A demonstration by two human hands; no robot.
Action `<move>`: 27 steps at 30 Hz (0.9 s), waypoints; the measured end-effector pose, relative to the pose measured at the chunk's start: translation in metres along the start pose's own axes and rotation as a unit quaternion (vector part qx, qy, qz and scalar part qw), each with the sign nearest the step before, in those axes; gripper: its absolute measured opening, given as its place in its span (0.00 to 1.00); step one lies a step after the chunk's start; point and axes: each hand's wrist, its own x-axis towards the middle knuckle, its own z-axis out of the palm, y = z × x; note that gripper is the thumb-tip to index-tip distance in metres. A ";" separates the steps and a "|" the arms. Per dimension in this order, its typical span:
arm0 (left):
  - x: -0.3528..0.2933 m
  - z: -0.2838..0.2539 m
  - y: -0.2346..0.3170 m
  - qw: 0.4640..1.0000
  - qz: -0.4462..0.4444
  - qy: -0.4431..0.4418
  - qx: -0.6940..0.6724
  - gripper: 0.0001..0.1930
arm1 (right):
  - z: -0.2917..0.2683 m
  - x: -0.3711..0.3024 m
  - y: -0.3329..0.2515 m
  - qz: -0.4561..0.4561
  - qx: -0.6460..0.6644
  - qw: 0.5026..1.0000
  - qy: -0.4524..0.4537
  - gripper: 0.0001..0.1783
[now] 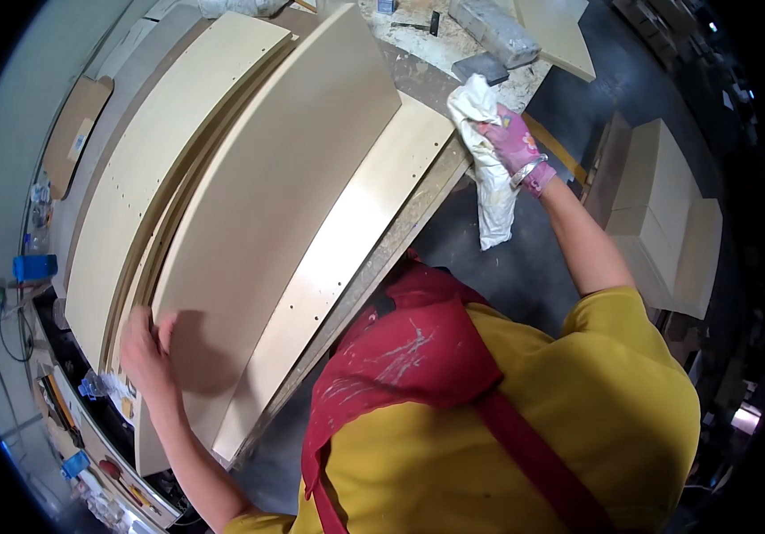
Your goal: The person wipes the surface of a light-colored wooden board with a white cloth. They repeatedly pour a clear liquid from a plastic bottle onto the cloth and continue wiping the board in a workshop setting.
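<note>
A wide pale wood-tone panel [258,196] stands tilted on its long edge. At its near left end my bare left hand [146,347] grips the upper edge, thumb on the face toward me and fingers partly hidden behind. My right hand [516,147], in a pink flowered glove with a bracelet at the wrist, is closed around a crumpled white cloth [492,191]. The cloth hangs down by the far right end of a flat board with drilled holes [338,258], which lies along the front of the panel.
More drilled panels [164,133] lean at the left. Beyond the panel, a worktop [418,58] holds a plastic-wrapped block [493,31], a dark grey block [480,68] and small tools. Stacked boards [654,205] stand at the right. A cluttered shelf [102,445] runs along the lower left.
</note>
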 end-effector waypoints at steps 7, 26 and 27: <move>0.039 0.052 -0.033 0.996 -0.051 -0.029 -0.071 0.22 | 0.026 -0.004 -0.005 -0.044 -0.028 0.993 -0.104 0.21; 0.044 0.056 -0.034 0.988 -0.090 0.002 -0.126 0.19 | 0.127 -0.017 -0.032 -0.265 -0.240 0.917 -0.177 0.18; 0.044 0.042 -0.026 0.995 -0.067 0.016 -0.077 0.19 | 0.107 0.002 -0.024 -0.294 -0.252 0.917 -0.093 0.18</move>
